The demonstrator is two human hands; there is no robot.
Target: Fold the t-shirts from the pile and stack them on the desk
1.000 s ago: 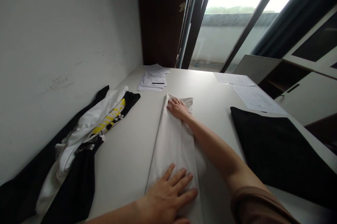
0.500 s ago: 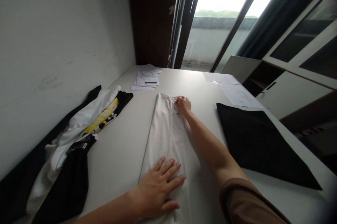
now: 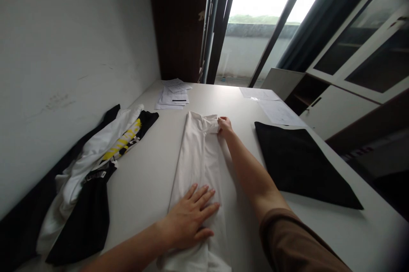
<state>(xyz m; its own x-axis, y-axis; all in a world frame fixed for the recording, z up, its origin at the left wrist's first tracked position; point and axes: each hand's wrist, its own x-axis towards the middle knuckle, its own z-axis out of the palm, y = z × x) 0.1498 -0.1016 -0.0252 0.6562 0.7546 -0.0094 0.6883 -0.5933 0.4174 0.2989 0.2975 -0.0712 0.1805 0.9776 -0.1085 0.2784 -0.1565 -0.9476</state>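
- White cloth [image 3: 193, 157] lay lengthwise, near to far, on table [image 3: 143, 187], btwn clothes pile [image 3: 96, 148] at left & folded black cloth [image 3: 303, 165] at right.
- L hand [image 3: 191, 219] was open, spread palm-down on cloth's near part.
- R hand [image 3: 224, 125] was closed, pinching cloth's far right corner.
- Vs 1 s ago: R hand had lain flat on far end, then gripped corner; L hand stayed flat.

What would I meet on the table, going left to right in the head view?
Rumpled black-and-white fabric clothes, long off-white cloth garment, right hand's fingers at its far right edge, flat folded black cloth.
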